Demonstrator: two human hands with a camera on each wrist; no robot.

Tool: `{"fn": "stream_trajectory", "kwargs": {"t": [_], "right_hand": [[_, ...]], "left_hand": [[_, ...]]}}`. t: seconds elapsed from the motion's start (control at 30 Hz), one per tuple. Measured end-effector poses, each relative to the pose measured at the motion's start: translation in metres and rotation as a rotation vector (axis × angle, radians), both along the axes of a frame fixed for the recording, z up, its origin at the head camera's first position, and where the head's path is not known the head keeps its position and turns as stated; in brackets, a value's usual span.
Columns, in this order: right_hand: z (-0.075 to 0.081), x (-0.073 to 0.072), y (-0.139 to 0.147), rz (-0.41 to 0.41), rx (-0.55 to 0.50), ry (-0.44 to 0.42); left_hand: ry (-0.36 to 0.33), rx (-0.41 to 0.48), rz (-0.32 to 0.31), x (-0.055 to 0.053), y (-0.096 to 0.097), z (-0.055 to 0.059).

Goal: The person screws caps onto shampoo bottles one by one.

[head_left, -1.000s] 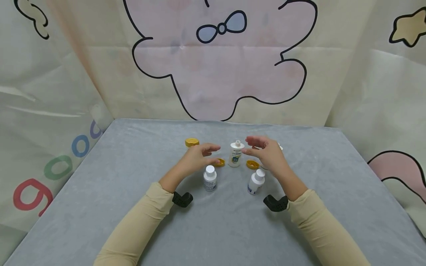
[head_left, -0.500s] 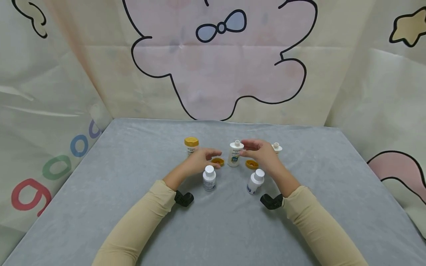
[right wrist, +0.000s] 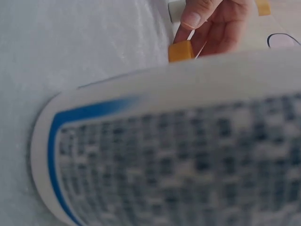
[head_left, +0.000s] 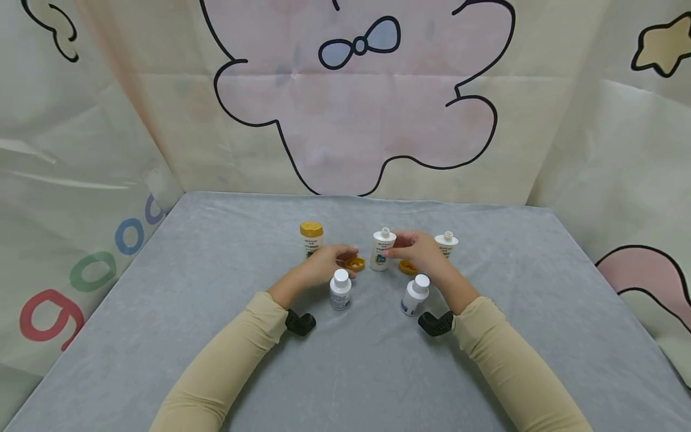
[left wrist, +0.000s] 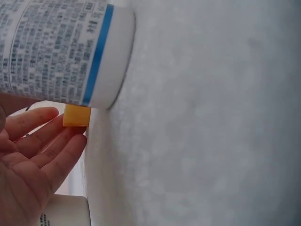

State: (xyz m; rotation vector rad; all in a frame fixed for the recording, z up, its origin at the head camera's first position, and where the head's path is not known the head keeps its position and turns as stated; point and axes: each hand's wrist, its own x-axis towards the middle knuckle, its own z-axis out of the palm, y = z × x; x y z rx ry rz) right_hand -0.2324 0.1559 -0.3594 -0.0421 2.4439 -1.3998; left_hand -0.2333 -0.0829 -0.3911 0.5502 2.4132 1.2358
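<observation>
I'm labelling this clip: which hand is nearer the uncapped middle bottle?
Right. The right hand is at the middle bottle, curved around its right side; the left hand is apart, to its left, at a yellow cap.

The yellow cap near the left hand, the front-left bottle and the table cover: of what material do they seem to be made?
Yellow cap: probably plastic, with a smooth, evenly coloured wall.
Front-left bottle: likely plastic, satin; its bare base looks opaque, smooth.
Table cover: apparently fabric, matte, with a mottled nap; fibre unclear.
</observation>
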Motion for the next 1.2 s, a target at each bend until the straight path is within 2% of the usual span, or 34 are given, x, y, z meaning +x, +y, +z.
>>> {"fn": "stream_trajectory", "kwargs": {"t": [0.2, 0.4, 0.63, 0.77, 1.0, 1.2], "right_hand": [[-0.005, -0.003, 0.000, -0.001, 0.018, -0.024], [-0.009, -0.004, 0.003, 0.013, -0.006, -0.034], [-0.008, -0.001, 0.005, -0.014, -0.005, -0.028], [-0.003, 0.002, 0.006, 0.012, -0.021, 0.003], [0.015, 0.011, 0.010, 0.052, 0.000, 0.068], [0.029, 0.021, 0.012, 0.061, -0.006, 0.074]], "left_hand": [[0.044, -0.024, -0.017, -0.001, 0.002, -0.001], [0.050, -0.047, -0.003, -0.001, 0.007, -0.004], [0.007, -0.050, 0.035, 0.003, 0.009, -0.002], [-0.015, -0.032, 0.066, 0.008, 0.007, 0.009], [-0.012, 0.095, 0.107, 0.014, 0.002, 0.040], [0.009, 0.168, 0.084, 0.021, -0.004, 0.060]]}}
